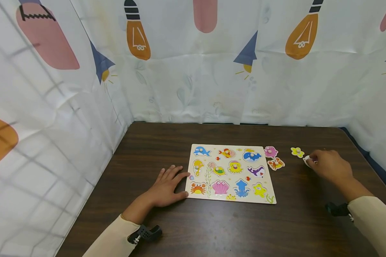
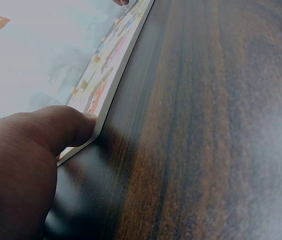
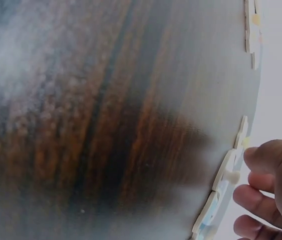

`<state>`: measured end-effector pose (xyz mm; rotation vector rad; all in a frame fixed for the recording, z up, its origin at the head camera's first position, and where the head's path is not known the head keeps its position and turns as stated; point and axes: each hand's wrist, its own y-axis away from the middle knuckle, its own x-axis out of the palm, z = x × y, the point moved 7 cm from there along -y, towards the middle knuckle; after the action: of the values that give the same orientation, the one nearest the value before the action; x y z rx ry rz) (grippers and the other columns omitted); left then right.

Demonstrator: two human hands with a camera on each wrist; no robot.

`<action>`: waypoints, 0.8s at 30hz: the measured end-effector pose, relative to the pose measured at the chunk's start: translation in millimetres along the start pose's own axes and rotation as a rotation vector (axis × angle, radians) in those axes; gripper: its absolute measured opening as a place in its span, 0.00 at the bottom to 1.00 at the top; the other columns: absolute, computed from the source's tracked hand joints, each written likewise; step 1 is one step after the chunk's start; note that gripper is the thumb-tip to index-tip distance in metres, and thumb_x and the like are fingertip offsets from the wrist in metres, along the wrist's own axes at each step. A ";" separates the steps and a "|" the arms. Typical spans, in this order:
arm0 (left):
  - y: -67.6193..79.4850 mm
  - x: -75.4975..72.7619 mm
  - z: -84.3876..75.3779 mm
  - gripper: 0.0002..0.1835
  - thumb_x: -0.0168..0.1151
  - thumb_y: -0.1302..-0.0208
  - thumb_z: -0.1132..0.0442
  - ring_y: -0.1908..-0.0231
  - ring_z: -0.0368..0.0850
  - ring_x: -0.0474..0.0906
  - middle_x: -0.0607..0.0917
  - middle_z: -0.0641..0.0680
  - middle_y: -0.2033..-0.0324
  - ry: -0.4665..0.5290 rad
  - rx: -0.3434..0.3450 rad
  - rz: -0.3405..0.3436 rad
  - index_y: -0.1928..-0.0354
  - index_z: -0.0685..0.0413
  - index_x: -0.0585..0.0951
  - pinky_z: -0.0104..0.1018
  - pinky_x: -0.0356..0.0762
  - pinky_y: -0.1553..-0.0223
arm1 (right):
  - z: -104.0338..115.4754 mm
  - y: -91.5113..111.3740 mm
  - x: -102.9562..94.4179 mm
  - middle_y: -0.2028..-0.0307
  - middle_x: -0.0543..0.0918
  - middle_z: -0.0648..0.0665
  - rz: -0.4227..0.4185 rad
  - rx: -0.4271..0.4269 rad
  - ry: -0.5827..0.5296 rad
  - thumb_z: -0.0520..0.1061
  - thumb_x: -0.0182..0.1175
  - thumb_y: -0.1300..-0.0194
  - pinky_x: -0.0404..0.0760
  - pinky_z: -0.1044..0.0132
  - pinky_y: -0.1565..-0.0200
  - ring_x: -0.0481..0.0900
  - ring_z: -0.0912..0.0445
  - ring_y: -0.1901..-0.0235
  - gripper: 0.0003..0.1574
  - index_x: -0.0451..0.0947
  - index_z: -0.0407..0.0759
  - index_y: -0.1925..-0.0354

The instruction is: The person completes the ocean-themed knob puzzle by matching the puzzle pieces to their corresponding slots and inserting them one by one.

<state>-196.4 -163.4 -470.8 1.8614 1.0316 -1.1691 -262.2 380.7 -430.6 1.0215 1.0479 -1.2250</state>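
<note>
My left hand (image 1: 167, 186) lies with outstretched fingers beside the sea-animal puzzle board (image 1: 183, 192)'s left edge. Its thumb (image 2: 73, 127) touches the board's near corner in the left wrist view. Over at the right, my right hand (image 1: 332, 165) is low above a white-edged puzzle piece (image 1: 306, 161), which it partly covers. In the right wrist view, its loosely bent fingers (image 3: 253, 200) are close to a piece (image 3: 223, 170) with a round knob, with a gap between thumb and fingers. A yellow flower-shaped piece (image 1: 297, 152) lies just left of this hand.
A pink piece (image 1: 271, 152) and an orange crab-like piece (image 1: 276, 164) lie by the board's right edge. The dark wooden table (image 1: 218, 228) is bordered at the back and left by a patterned white curtain (image 1: 193, 89).
</note>
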 end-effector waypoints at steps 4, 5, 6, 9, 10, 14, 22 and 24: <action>-0.7 0.3 0.5 0.38 0.59 0.32 0.34 0.21 0.58 0.42 0.56 0.53 0.21 -0.008 0.001 0.000 0.22 0.33 0.64 0.62 0.33 0.25 | -2.1 -1.4 4.7 0.58 0.84 0.31 0.039 0.015 0.015 0.52 0.62 0.28 0.79 0.44 0.73 0.80 0.36 0.59 0.27 0.78 0.30 0.46; -0.9 0.4 0.6 0.38 0.59 0.32 0.34 0.21 0.58 0.43 0.56 0.53 0.21 -0.009 0.001 -0.001 0.23 0.33 0.64 0.62 0.33 0.25 | -2.4 -1.7 5.6 0.59 0.84 0.32 0.044 0.018 0.016 0.52 0.62 0.28 0.78 0.45 0.74 0.81 0.38 0.61 0.26 0.78 0.30 0.47; -1.0 0.4 0.6 0.38 0.59 0.32 0.34 0.21 0.58 0.43 0.56 0.53 0.21 -0.010 0.001 -0.001 0.23 0.33 0.64 0.62 0.33 0.25 | -2.5 -1.9 6.4 0.60 0.84 0.33 0.049 0.019 0.018 0.52 0.62 0.28 0.78 0.46 0.74 0.81 0.39 0.62 0.26 0.79 0.30 0.47; -0.9 0.2 0.6 0.39 0.59 0.32 0.34 0.21 0.58 0.43 0.56 0.53 0.21 -0.011 0.001 0.000 0.23 0.33 0.64 0.62 0.33 0.25 | -2.3 -2.2 7.8 0.62 0.84 0.35 0.056 0.020 0.022 0.51 0.62 0.29 0.78 0.47 0.74 0.81 0.42 0.65 0.25 0.79 0.30 0.48; -0.8 0.1 0.6 0.39 0.59 0.32 0.34 0.21 0.58 0.43 0.56 0.53 0.21 -0.011 0.001 0.000 0.23 0.33 0.64 0.62 0.33 0.25 | -2.4 -2.3 7.6 0.62 0.84 0.35 0.051 0.017 0.021 0.50 0.62 0.29 0.78 0.47 0.75 0.81 0.42 0.65 0.24 0.79 0.30 0.48; -0.3 -0.6 0.0 0.39 0.59 0.32 0.35 0.21 0.58 0.43 0.56 0.53 0.21 -0.010 0.001 0.000 0.22 0.34 0.64 0.63 0.33 0.25 | -4.5 -2.6 4.3 0.58 0.84 0.31 0.011 0.028 0.005 0.50 0.61 0.28 0.78 0.46 0.76 0.81 0.36 0.61 0.24 0.78 0.30 0.47; 0.1 0.0 0.3 0.38 0.59 0.32 0.35 0.21 0.58 0.43 0.56 0.53 0.21 -0.004 -0.002 0.000 0.23 0.34 0.64 0.62 0.33 0.25 | -9.2 -7.8 5.6 0.58 0.84 0.32 0.011 0.070 -0.006 0.51 0.61 0.27 0.76 0.48 0.77 0.79 0.36 0.60 0.23 0.79 0.32 0.48; 0.2 0.2 0.2 0.38 0.59 0.32 0.35 0.21 0.58 0.43 0.56 0.54 0.21 -0.002 -0.001 0.000 0.23 0.34 0.64 0.62 0.33 0.25 | -9.7 -9.2 7.7 0.60 0.84 0.34 0.026 0.071 -0.004 0.50 0.61 0.27 0.76 0.49 0.76 0.80 0.38 0.61 0.22 0.78 0.32 0.49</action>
<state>-196.2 -163.6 -471.0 1.8596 1.0308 -1.1696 -271.6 387.9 -440.5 1.0836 0.9906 -1.2505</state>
